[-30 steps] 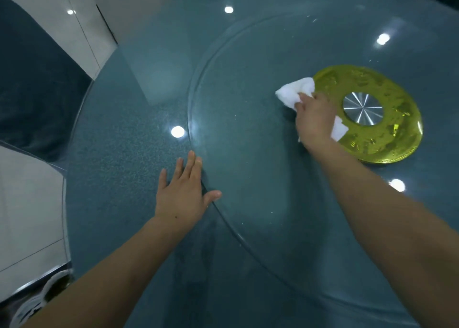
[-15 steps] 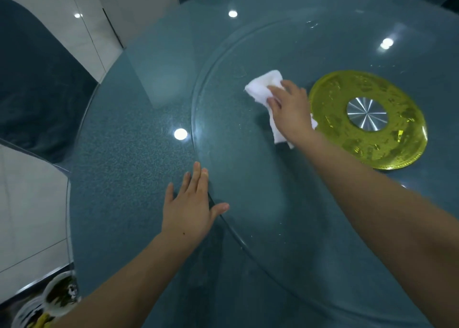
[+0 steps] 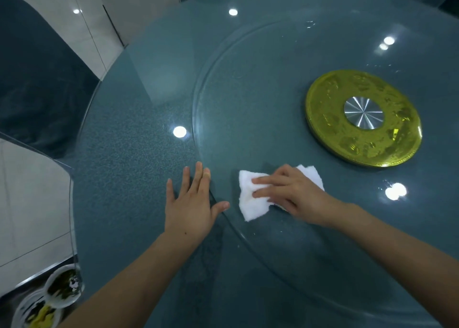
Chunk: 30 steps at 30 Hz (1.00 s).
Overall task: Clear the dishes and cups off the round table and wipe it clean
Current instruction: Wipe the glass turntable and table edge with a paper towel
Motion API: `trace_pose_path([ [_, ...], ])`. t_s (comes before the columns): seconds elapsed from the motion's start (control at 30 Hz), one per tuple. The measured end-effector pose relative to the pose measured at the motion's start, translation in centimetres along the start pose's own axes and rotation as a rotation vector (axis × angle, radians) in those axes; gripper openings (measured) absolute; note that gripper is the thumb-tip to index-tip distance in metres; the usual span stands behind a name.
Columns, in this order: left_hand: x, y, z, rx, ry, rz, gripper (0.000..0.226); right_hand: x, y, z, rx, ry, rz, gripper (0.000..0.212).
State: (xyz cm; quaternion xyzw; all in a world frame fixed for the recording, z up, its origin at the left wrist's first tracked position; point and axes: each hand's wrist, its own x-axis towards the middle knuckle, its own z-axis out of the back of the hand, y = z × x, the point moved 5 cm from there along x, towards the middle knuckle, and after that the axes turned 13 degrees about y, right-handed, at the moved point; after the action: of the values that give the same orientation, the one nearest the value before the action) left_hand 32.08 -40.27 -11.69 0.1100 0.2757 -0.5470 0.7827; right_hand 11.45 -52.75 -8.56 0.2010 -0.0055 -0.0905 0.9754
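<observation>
The right hand (image 3: 293, 193) is pressing a white cloth (image 3: 250, 201) flat-fingered onto the glass turntable (image 3: 273, 84), near its edge. The left hand (image 3: 191, 203) is resting open, fingers spread, on the worktop (image 3: 124, 159).

One white cloth (image 3: 250, 203) under the right hand, one gold disc (image 3: 330, 129) beyond it, two bowls (image 3: 65, 288) behind the left hand.

The crumpled white cloth (image 3: 250, 198) lies flat on the glass turntable (image 3: 248, 92) of the round blue-green table (image 3: 129, 159), near its rim.
</observation>
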Motion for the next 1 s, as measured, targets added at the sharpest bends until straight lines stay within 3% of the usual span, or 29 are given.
trace_pose_path([
  [0.07,0.0,0.0,0.2,-0.016,-0.011,-0.006,0.093,0.7,-2.3,1.8,-0.019,-0.049,-0.042,0.030],
  [0.17,0.1,0.0,0.4,0.009,0.002,0.002,0.093,3.6,-9.4,5.2,-0.129,-0.234,-0.401,0.035],
  [0.23,0.1,0.0,0.4,0.024,0.007,0.008,0.093,4.7,-12.5,5.4,-0.138,-0.263,-0.636,0.038],
  [0.3,0.1,-0.1,0.3,0.011,0.010,0.007,0.092,4.9,-12.3,3.8,-0.141,-0.291,-0.738,0.038],
  [0.43,0.3,-0.1,-0.2,-0.033,0.021,0.003,0.089,2.6,-3.5,0.6,-0.113,-0.345,-0.535,0.032],
  [0.57,-0.2,-0.4,-0.5,-0.031,0.019,0.011,0.088,-4.1,6.9,-4.2,0.029,-0.148,-0.207,0.025],
  [0.67,-0.8,-0.6,-0.6,-0.047,0.019,0.026,0.087,-8.0,9.2,-3.4,0.148,-0.072,-0.131,0.027],
  [0.77,-1.3,-1.3,-0.4,-0.025,0.018,0.047,0.084,-8.7,4.6,1.2,0.069,-0.234,-0.283,0.030],
  [0.9,-3.3,-3.7,-0.1,-0.040,-0.176,-0.056,0.074,-7.5,-5.9,5.9,-0.050,-0.437,-0.679,0.034],
  [1.0,-4.2,-5.1,-1.8,-0.013,-0.095,-0.115,0.076,-6.8,-7.6,2.8,-0.080,-0.355,-0.884,0.037],
])
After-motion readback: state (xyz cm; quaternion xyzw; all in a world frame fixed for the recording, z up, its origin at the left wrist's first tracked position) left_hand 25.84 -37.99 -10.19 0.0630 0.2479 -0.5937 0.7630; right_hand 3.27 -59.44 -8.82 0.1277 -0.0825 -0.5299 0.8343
